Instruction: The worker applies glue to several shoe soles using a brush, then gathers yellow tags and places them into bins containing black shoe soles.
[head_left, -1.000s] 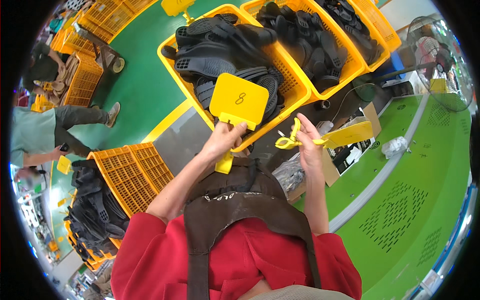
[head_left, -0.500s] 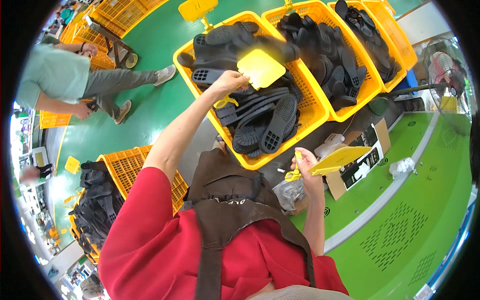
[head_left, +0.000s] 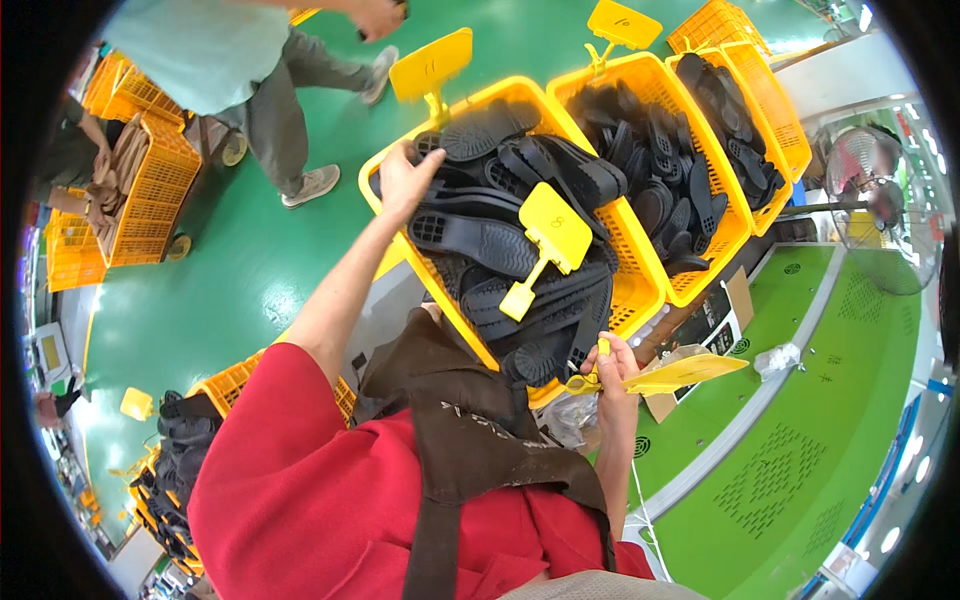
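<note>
A yellow basket (head_left: 645, 300) full of black shoe soles (head_left: 475, 245) stands in front of me. My left hand (head_left: 402, 185) is at the basket's left side, its thumb and fingers closed around the end of a black sole (head_left: 427, 143). On the pile, apart from that hand, lies a yellow clip-on tag (head_left: 556, 228), its clip end toward me. By the basket's near right corner, my right hand (head_left: 614, 378) grips yellow tags (head_left: 685, 374) by their clips. How many tags it holds I cannot tell.
More yellow baskets (head_left: 735, 215) of soles stand to the right, beside a green platform (head_left: 790, 440) and a fan (head_left: 880, 200). A cardboard box (head_left: 738, 300) sits near the basket. Another person (head_left: 275, 110) walks at the left. Behind my left arm are more soles (head_left: 185, 470).
My left hand has let go of a yellow tag, which now lies on the soles, and has moved left to a sole. The right hand still holds its tags. The other person has moved right.
</note>
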